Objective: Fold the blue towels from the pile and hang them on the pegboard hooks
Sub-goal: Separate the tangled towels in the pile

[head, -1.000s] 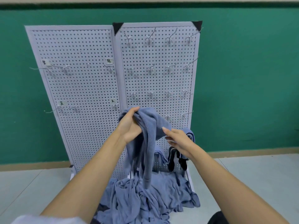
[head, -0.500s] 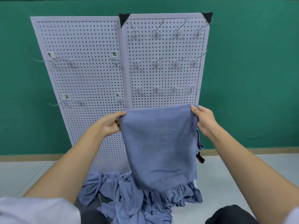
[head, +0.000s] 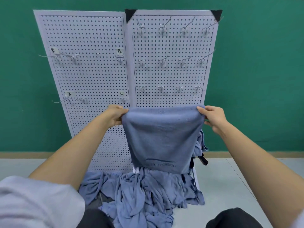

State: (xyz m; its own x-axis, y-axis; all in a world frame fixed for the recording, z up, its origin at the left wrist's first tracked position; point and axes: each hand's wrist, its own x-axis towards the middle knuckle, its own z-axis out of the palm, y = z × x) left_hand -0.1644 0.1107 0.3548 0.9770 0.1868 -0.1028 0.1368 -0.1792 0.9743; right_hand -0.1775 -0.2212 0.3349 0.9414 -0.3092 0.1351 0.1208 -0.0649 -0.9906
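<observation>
A blue towel [head: 162, 137] hangs spread flat and doubled over in front of the white pegboard [head: 92, 79]. My left hand [head: 116, 116] pinches its top left corner and my right hand [head: 212, 118] pinches its top right corner. Faint lettering shows near its lower edge. Below it the pile of blue towels [head: 144, 193] lies crumpled on the floor at the board's foot. Rows of metal hooks [head: 162, 61] stick out of the right panel, all bare above the towel. Another blue towel [head: 201, 142] hangs low on the right panel, mostly hidden behind the held one.
The left panel carries a few hooks [head: 74, 57] with small paper labels. A green wall [head: 255, 71] stands behind the board. Black straps [head: 203, 159] dangle by the right panel's lower edge. My knees [head: 233, 218] are at the bottom of the view, on a pale floor [head: 230, 178].
A second ago the towel was bunched in my left hand. Both hands then pulled apart and spread it flat by its top corners, and it is now held steady.
</observation>
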